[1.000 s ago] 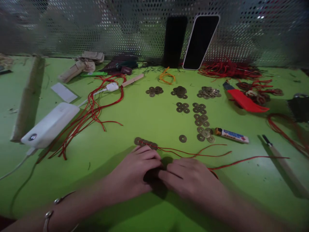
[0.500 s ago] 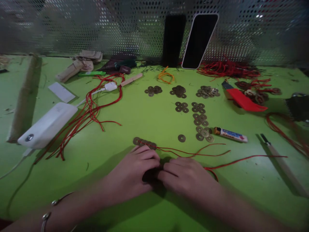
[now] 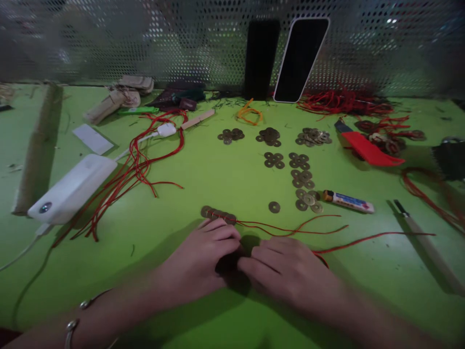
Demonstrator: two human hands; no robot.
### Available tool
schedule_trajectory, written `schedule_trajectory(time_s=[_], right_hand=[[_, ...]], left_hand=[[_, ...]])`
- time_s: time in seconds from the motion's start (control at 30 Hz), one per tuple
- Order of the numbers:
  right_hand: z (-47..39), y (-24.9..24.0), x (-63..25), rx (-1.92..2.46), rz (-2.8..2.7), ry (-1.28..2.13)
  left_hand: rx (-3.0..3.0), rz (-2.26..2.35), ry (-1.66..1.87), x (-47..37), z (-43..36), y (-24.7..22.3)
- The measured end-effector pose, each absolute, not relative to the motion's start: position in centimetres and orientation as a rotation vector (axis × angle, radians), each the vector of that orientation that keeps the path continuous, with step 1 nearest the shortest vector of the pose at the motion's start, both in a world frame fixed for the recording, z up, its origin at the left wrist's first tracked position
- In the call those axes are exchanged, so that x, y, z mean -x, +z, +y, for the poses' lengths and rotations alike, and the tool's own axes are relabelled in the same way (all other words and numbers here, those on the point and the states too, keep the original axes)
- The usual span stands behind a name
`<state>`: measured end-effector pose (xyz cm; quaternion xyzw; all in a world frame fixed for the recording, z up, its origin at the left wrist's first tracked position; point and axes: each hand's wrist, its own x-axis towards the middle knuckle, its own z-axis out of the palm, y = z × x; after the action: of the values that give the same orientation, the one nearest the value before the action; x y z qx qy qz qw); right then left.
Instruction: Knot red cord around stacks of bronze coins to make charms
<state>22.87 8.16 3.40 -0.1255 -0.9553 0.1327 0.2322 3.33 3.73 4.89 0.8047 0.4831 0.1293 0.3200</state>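
Note:
My left hand (image 3: 205,254) is curled low over the green table, its fingers bent round something in shadow that I cannot make out. Close to its right, my right hand (image 3: 286,264) is closed, thumb and fingertips together, and a loose red cord (image 3: 363,241) trails out from behind it to the right. Just beyond my left fingertips lies a row of overlapping round coins (image 3: 218,214) bound with red cord, whose two tails run right. A single coin with a hole (image 3: 274,207) lies farther off.
Small coin clusters (image 3: 301,178) sit beyond my hands, near a glue tube (image 3: 348,201). At right are a wooden-handled tool (image 3: 425,242) and a red-handled cutter (image 3: 370,149). Left stand a white power bank (image 3: 74,186) and red cords (image 3: 136,165). Phones (image 3: 301,60) lean on a perforated panel.
My right hand has shifted slightly right, widening the small gap between the hands. The red cord behind it has moved a little with it. My left hand stays almost still.

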Motion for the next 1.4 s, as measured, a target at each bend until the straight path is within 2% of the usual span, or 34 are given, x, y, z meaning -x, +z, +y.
schedule_trajectory(time_s=[0.37, 0.53, 0.7, 0.83, 0.97, 1.2, 1.4], right_hand=[[8.3, 2.5, -22.4, 0.372, -2.686, 0.395], [7.3, 3.0, -22.4, 0.46, -2.665, 0.27], [5.9, 3.7, -22.5, 0.431, -2.738, 0.045], [5.8, 3.5, -22.6, 0.411, -2.763, 0.019], [6.1, 3.3, -23.0, 0.477, -2.716, 0.198], [7.1, 5.1, -25.5, 0.863, -2.255, 1.035], [7.5, 6.6, -29.1, 1.024, -2.049, 1.155]], left_hand=[[-2.189, 1.234, 0.387, -3.1, 3.9, 4.4], [-2.19, 1.252, 0.357, -3.2, 3.9, 4.8], [-2.214, 1.258, 0.471, -3.3, 3.7, 4.4], [-2.183, 1.265, 0.436, -3.2, 3.7, 4.4], [-2.141, 1.273, 0.425, -3.3, 3.8, 4.6], [-2.106, 1.291, 0.371, -3.4, 3.8, 4.7], [-2.104, 1.365, 0.323, -3.8, 3.4, 4.4]])
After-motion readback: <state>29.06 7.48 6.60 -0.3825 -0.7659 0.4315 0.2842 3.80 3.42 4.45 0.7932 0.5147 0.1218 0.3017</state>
